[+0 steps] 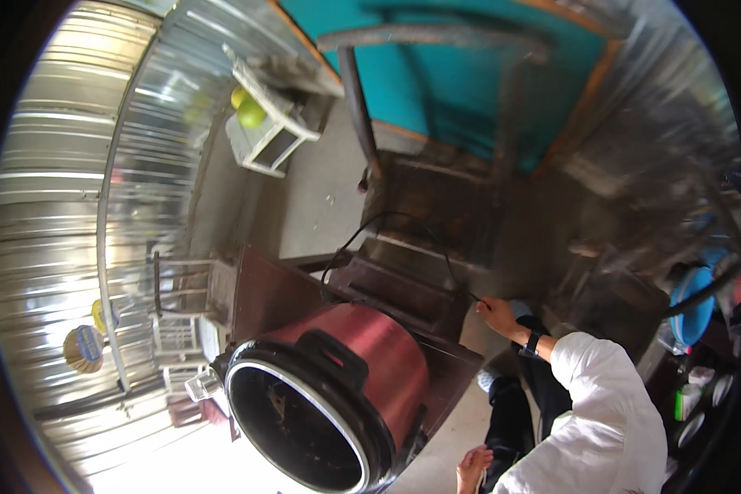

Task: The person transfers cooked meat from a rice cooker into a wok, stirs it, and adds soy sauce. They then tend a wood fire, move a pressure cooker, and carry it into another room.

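Observation:
My right hand [498, 316], with a dark band on its wrist, pinches the end of a thin black cord [435, 231]. That cord loops across to the back of a red electric cooker [376, 346]. The cooker is lidless, and its black inside shows pale marks within a silvery rim. A clear plastic cup [202, 386] is attached to its side. Beneath the cooker is a dark red wooden table [268, 284]. Lower down, my left hand [474, 464] is loosely curled beside my leg, apart from the cooker, with nothing seen in it.
A dark wooden chair [432, 197] stands beyond the table, before a teal panel [457, 74]. Green fruit [251, 113] rests on a white stool [247, 145]. More chairs [185, 278] line the corrugated metal wall. A blue basin [694, 305] and small containers are at the right.

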`<state>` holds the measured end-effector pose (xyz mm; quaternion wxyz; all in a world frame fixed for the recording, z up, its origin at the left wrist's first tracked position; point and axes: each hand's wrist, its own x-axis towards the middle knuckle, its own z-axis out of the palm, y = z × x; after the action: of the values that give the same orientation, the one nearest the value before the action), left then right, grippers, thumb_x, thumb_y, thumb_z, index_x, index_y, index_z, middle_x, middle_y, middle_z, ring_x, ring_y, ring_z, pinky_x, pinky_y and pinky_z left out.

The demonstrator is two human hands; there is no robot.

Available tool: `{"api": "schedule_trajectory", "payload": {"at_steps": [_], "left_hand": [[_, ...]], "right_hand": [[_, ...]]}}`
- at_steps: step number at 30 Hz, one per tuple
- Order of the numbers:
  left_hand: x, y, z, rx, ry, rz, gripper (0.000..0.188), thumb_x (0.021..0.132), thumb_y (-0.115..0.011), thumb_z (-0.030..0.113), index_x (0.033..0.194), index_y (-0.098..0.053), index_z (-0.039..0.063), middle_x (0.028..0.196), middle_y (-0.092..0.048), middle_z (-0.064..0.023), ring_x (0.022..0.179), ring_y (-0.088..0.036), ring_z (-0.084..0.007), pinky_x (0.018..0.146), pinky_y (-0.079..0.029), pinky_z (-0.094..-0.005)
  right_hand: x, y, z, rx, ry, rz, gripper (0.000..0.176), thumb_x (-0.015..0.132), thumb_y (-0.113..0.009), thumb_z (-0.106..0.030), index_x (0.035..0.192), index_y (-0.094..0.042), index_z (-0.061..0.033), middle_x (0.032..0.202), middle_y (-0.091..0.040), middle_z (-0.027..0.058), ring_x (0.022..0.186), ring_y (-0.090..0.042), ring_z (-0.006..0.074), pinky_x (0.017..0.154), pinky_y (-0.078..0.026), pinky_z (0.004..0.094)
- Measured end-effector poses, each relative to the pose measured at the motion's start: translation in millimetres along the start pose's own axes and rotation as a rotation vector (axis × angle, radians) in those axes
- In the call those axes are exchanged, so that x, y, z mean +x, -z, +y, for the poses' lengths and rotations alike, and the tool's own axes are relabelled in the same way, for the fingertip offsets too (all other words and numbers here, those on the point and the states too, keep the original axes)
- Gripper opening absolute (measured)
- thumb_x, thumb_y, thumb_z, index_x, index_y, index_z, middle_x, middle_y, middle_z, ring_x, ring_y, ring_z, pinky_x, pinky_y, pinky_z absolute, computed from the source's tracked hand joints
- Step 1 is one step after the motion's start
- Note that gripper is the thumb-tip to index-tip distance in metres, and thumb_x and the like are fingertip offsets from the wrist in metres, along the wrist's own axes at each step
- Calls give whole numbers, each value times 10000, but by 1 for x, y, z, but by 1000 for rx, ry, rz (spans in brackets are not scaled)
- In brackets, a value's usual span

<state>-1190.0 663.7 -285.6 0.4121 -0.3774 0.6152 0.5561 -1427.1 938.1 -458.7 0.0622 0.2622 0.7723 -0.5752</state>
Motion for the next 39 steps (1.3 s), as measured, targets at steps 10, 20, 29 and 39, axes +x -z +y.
{"api": "schedule_trajectory", "payload": {"at_steps": [10, 20, 29, 39], "left_hand": [[0, -94, 155, -92, -381, -611, 230, 912, -488, 228, 1084, -560, 94, 1150, -527, -28, 1014, -527, -164, 816, -441, -338], [-66, -107, 167, 110, -26, -899, 162, 853, -532, 186, 907, -597, 47, 779, -589, -40, 658, -549, -183, 605, -456, -277], [-101, -147, 140, 549, -1022, -671, 171, 828, -520, 196, 705, -515, 76, 646, -512, -9, 565, -452, -153, 561, -401, -292], [-128, -257, 127, 230, -489, -547, 204, 807, -444, 187, 622, -379, 127, 582, -392, 14, 542, -376, -136, 542, -349, -274]], "right_hand": [[-217, 59, -146, 791, 387, -190, 422, 914, -486, -360, 1014, -517, 49, 963, -623, 129, 918, -595, 172, 806, -477, 289], [-438, 228, -75, 657, 184, 724, 141, 804, -564, -217, 886, -636, -127, 627, -567, 65, 539, -555, 178, 471, -441, 342], [-759, 501, 102, 1449, 43, 1620, 254, 873, -538, -246, 1010, -509, -34, 882, -596, 185, 736, -630, 311, 648, -550, 422], [-780, 716, 234, 1455, 622, 1941, 321, 903, -495, -312, 1081, -506, -45, 997, -571, 161, 911, -596, 304, 790, -539, 465]]}}
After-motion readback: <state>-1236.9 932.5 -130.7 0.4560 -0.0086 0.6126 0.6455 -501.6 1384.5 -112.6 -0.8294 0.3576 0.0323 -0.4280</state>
